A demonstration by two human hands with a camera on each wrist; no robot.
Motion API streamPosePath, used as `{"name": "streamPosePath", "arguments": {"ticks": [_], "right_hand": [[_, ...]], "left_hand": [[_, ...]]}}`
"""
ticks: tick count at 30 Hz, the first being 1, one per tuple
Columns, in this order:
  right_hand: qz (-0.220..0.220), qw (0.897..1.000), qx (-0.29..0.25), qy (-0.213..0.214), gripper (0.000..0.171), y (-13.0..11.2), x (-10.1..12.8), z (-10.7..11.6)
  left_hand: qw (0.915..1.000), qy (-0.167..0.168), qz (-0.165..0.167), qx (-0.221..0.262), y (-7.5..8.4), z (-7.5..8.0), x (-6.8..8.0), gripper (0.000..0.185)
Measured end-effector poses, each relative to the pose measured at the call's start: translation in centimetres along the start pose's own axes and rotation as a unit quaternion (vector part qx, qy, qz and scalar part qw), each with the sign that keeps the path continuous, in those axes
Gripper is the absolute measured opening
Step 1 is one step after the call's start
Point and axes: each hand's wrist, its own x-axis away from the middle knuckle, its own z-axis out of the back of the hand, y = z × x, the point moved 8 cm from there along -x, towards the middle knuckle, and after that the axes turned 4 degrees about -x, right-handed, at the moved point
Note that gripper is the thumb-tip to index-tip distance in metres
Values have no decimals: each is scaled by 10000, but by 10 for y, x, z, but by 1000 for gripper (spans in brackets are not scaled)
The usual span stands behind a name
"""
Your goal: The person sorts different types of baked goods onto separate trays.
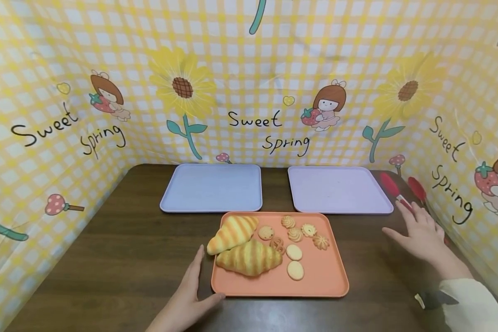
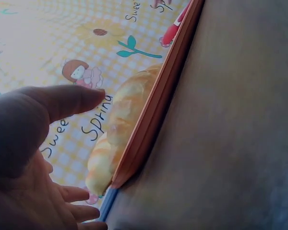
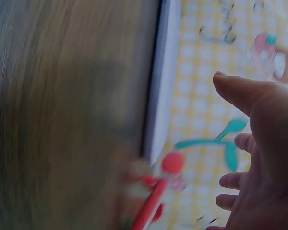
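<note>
Your right hand (image 1: pixel 421 233) reaches open-fingered for the red tongs (image 1: pixel 392 186), light, stiff and springy, best gripped mid-arm, while your left hand (image 1: pixel 186 295) rests flat and open beside the orange tray (image 1: pixel 323 281).

Two trays sit side by side at the back of the table (image 1: pixel 108 258). A third tray (image 1: pixel 323 276) sits in front of them, with two croissants (image 1: pixel 249 258) on its left and cookies (image 1: pixel 294 251) on its right. Tongs (image 1: pixel 392 186) lie far right.

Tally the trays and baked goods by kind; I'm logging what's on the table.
Trays: 3 (orange, blue, lilac)
Croissants: 2
Cookies: 8, e.g.
Total: 13
</note>
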Motion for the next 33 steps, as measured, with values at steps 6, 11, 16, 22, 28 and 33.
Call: {"name": "streamPosePath", "arguments": {"ticks": [6,11,16,22,28,33], "right_hand": [[-533,9982,-223,-135,87,41,-9,-1],[-719,9970,-259,-95,91,64,-17,1],[-1024,9938,-411,-141,93,80,-22,1],[-1405,9869,-768,-222,93,94,-31,-2],[-1656,9818,-912,-169,92,106,-37,-5],[-2386,9666,-876,-335,88,117,-37,-9]], "left_hand": [[9992,-43,-229,318,1,-1,1,109],[9977,-85,-143,653,-1,-2,1,111],[9936,-8,-91,1130,-2,-3,-1,108],[9884,-317,-172,1475,0,-7,0,103],[9861,-370,-176,1610,0,-8,1,100],[9845,-295,-136,1723,0,-9,2,98]]}}
